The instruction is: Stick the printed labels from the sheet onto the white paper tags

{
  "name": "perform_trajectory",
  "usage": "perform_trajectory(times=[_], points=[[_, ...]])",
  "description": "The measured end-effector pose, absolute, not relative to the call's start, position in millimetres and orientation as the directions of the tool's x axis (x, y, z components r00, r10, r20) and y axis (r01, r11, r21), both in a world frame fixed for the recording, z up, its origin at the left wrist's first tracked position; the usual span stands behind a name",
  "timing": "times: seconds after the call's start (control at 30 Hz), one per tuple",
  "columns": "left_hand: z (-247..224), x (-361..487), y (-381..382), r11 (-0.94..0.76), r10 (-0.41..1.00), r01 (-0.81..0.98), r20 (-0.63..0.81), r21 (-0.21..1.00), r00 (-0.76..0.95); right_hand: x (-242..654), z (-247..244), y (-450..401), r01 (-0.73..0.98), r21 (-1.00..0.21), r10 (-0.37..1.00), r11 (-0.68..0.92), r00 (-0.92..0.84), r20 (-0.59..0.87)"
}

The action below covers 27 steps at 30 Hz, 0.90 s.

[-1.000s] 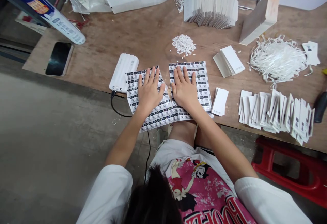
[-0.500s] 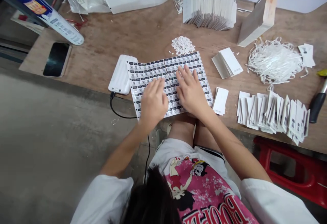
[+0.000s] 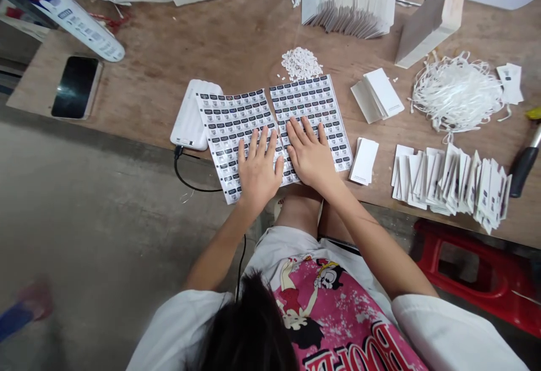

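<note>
Nearest me, a red stool (image 3: 499, 289) sits under the table (image 3: 220, 44), beside the seated person's lap. At the table's near edge both hands lie flat, fingers loosely apart, gripping nothing: the left hand (image 3: 258, 173) on the left panel (image 3: 236, 114) of a label sheet, the right hand (image 3: 313, 159) on the right panel (image 3: 302, 103). The left panel overlaps the power bank (image 3: 188, 120), and its lower corner juts past the edge; a cable (image 3: 192, 186) runs down from the bank.

As for how far things are: a slit parts the panels at the top, but the hands cover much of it lower down, so I can't tell whether they are joined there. The rows of labels look full where I can see them, so peeling seems hardly begun on this sheet.

Just right of the sheet is a small card pile (image 3: 364, 161), and farther right a leaning row of tags (image 3: 450, 182), some with dark print. Beyond are a card stack (image 3: 378, 96), a tangle of strings (image 3: 459, 93), loose by the look of it, and a heap of white bits (image 3: 301, 63). Farthest back stands a big bundle (image 3: 349, 1) of cards, strings bunched beside it, which I'd guess are finished.
</note>
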State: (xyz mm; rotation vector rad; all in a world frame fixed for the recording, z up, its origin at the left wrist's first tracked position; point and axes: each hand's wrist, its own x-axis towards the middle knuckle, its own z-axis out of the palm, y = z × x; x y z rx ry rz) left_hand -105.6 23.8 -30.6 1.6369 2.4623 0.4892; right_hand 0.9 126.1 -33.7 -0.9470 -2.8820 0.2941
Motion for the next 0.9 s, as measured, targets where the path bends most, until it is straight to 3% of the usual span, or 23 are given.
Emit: perform_trajectory(times=[0.3, 0.67, 0.77, 0.9], points=[[-32.4, -105.8, 21.0, 0.399, 0.891, 0.853, 0.078, 0.336, -0.448, 1.6, -35.8, 127.2, 0.616, -0.21, 0.633, 0.759, -0.773, 0.023], [-31.7, -124.3, 17.8, 0.353, 0.92, 0.885, 0.061, 0.304, -0.388, 1.6, -35.2, 127.2, 0.599, -0.234, 0.62, 0.766, -0.784, 0.02], [-27.8, -137.2, 15.8, 0.261, 0.944, 0.881, 0.087, 0.395, -0.319, 3.0, -33.8, 132.0, 0.585, -0.344, 0.635, 0.735, -0.771, 0.046], [-14.4, -145.0, -15.9, 0.101, 0.86, 0.847, 0.382, 0.522, -0.338, 8.5, -28.6, 141.7, 0.498, -0.574, 0.721, 0.65, -0.644, 0.258]])
